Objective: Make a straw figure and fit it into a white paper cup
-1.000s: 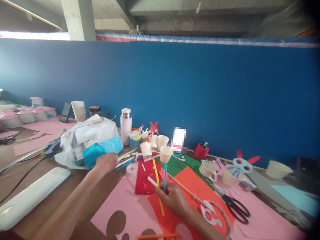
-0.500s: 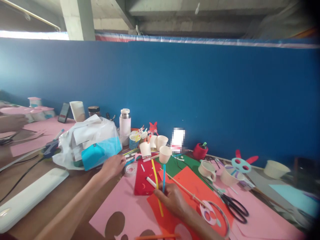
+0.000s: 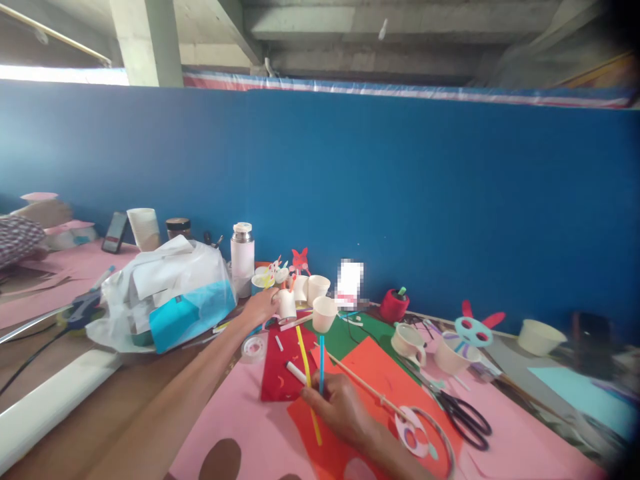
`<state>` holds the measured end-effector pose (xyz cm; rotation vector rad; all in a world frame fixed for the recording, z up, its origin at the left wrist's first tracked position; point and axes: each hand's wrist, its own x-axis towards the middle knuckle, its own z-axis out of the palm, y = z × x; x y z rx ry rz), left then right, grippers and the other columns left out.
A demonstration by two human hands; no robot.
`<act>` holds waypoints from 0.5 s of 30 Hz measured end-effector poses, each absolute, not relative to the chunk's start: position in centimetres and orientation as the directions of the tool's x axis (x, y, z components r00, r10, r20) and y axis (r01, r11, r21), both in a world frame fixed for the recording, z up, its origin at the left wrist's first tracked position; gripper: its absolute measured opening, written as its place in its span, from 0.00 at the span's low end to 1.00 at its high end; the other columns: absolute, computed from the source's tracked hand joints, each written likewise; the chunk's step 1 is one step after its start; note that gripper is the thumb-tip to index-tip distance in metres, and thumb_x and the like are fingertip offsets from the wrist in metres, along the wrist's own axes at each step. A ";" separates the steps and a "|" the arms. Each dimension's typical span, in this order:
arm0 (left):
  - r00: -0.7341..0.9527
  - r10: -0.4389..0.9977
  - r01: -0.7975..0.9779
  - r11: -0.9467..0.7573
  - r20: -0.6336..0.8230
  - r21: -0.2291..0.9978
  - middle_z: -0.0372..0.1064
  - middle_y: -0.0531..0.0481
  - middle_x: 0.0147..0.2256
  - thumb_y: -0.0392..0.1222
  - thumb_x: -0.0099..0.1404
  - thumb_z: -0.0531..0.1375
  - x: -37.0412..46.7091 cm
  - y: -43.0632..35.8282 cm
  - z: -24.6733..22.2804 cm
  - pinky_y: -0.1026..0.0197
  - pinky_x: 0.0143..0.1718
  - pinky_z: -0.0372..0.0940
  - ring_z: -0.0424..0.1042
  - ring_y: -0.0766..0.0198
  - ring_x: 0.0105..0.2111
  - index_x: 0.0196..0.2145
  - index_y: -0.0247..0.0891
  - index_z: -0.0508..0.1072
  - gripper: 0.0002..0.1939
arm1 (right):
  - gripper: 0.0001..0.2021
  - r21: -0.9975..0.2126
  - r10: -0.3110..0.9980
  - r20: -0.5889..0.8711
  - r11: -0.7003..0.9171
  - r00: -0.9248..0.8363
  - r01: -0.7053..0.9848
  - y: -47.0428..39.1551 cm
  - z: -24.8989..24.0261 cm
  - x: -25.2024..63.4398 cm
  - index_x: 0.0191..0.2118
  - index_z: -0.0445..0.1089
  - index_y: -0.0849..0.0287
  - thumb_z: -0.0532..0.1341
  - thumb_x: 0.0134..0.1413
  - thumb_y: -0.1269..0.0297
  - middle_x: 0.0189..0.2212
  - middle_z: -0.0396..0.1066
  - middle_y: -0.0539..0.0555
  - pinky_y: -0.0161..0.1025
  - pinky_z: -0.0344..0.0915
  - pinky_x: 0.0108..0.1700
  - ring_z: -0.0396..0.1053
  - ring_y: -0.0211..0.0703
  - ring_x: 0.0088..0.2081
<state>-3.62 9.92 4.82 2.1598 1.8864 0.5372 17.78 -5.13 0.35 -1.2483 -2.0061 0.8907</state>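
Observation:
My right hand (image 3: 345, 403) is closed around a blue straw (image 3: 321, 357), held upright with a small white paper cup (image 3: 325, 315) on its top end. Beside the thumb runs a yellow straw (image 3: 303, 353); whether it is gripped too, I cannot tell. My left hand (image 3: 263, 307) reaches forward, its fingers closed at the left side of another white paper cup (image 3: 287, 308) that has orange sticks in it. More paper cups (image 3: 318, 288) stand just behind. A white marker (image 3: 296, 373) lies on red paper (image 3: 273, 383) left of my right hand.
A stuffed plastic bag (image 3: 165, 293) and a pink thermos (image 3: 243, 257) stand left. Black-handled scissors (image 3: 465, 417), a mug (image 3: 410, 343) and a cup with a rabbit mask (image 3: 473, 331) are right. Tape (image 3: 253, 348) lies centre-left. Another person's hand (image 3: 53, 213) works far left.
My left hand has moved forward and right, from beside the tape to the cup with orange sticks. My right hand still holds the blue straw and cup. The view has turned slightly right.

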 end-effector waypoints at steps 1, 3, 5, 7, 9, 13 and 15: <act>0.114 0.986 0.902 -0.154 0.122 0.404 0.69 0.42 0.45 0.43 0.62 0.48 -3.4 10.2 4.8 0.60 0.39 0.60 0.68 0.56 0.44 0.46 0.39 0.66 0.17 | 0.16 -0.794 0.919 0.141 0.327 -0.368 0.512 -5.1 0.5 17.8 0.19 0.60 0.61 0.53 0.53 0.58 0.15 0.49 0.44 0.30 0.43 0.21 0.47 0.30 0.19; 0.119 0.986 0.897 -0.156 0.114 0.413 0.70 0.43 0.43 0.43 0.61 0.49 -3.1 10.5 4.8 0.63 0.37 0.60 0.69 0.58 0.42 0.43 0.38 0.68 0.15 | 0.16 -0.791 0.921 0.141 0.326 -0.364 0.518 -5.0 0.6 17.9 0.19 0.60 0.61 0.54 0.53 0.59 0.15 0.49 0.44 0.31 0.43 0.21 0.47 0.30 0.19; 0.119 0.986 0.895 -0.157 0.114 0.418 0.71 0.44 0.40 0.44 0.60 0.50 -2.8 10.5 4.8 0.64 0.35 0.60 0.70 0.61 0.38 0.41 0.38 0.68 0.14 | 0.16 -0.785 0.920 0.145 0.331 -0.363 0.525 -4.9 0.7 17.9 0.18 0.60 0.61 0.54 0.53 0.60 0.15 0.48 0.44 0.31 0.43 0.21 0.47 0.30 0.19; 0.122 0.985 0.895 -0.162 0.122 0.415 0.72 0.46 0.37 0.45 0.60 0.50 -2.6 10.3 4.9 0.65 0.32 0.60 0.70 0.62 0.35 0.38 0.38 0.69 0.13 | 0.15 -0.780 0.918 0.148 0.338 -0.368 0.527 -4.9 0.6 17.9 0.18 0.60 0.62 0.54 0.53 0.61 0.15 0.48 0.44 0.31 0.43 0.21 0.47 0.30 0.19; 0.127 0.982 0.900 -0.173 0.139 0.401 0.72 0.47 0.34 0.47 0.60 0.50 -2.4 9.9 5.2 0.65 0.30 0.59 0.70 0.61 0.34 0.35 0.39 0.69 0.13 | 0.15 -0.780 0.916 0.145 0.338 -0.373 0.527 -4.9 0.5 18.0 0.18 0.60 0.62 0.54 0.52 0.62 0.15 0.48 0.44 0.30 0.42 0.21 0.46 0.30 0.19; 0.144 0.970 0.913 -0.206 0.196 0.351 0.71 0.47 0.35 0.47 0.60 0.50 -1.9 9.3 6.8 0.63 0.30 0.58 0.70 0.59 0.35 0.35 0.39 0.69 0.13 | 0.15 -0.783 0.914 0.135 0.334 -0.382 0.524 -4.9 0.5 18.0 0.19 0.59 0.62 0.53 0.53 0.61 0.16 0.49 0.44 0.30 0.43 0.21 0.47 0.30 0.19; 0.162 0.961 0.919 -0.230 0.226 0.321 0.71 0.46 0.35 0.47 0.60 0.49 -1.7 9.1 7.8 0.62 0.31 0.58 0.69 0.58 0.36 0.35 0.40 0.69 0.13 | 0.15 -0.785 0.912 0.133 0.336 -0.389 0.521 -4.9 0.5 18.0 0.20 0.59 0.61 0.53 0.53 0.60 0.16 0.50 0.44 0.30 0.44 0.22 0.48 0.30 0.20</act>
